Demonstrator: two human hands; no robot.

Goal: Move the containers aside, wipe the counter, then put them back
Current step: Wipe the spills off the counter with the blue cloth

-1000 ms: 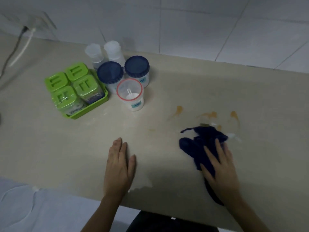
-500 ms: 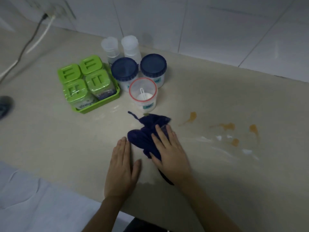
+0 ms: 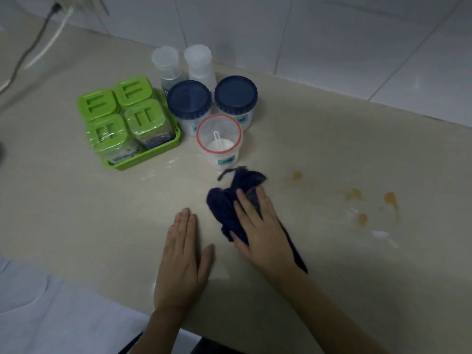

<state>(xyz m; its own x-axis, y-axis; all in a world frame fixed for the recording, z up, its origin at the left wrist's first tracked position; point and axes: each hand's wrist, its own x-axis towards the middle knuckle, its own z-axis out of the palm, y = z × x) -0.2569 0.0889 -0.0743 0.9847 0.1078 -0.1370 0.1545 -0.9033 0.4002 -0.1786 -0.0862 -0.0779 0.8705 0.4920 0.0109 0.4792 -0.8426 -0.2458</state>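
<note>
My right hand (image 3: 263,233) presses flat on a dark blue cloth (image 3: 224,208) on the beige counter (image 3: 76,213), just in front of an open red-rimmed jar (image 3: 219,141) with a white scoop inside. Beside the cloth, my left hand (image 3: 182,261) lies flat on the counter, fingers together, holding nothing. Behind the open jar stand two blue-lidded jars (image 3: 189,103) (image 3: 236,95) and two clear bottles (image 3: 166,65) (image 3: 200,65). A green tray (image 3: 153,152) holds several green-lidded boxes. Orange stains (image 3: 390,200) and white smears mark the counter to the right.
A white tiled wall (image 3: 332,34) runs along the back of the counter. Cables (image 3: 33,47) hang from a socket at the far left. The counter's front edge is near my body, with pale fabric (image 3: 51,315) below it at the lower left.
My right hand slid the cloth leftward from the stained patch to a spot beside my left hand and has stayed there over the last half second. The left hand has not moved.
</note>
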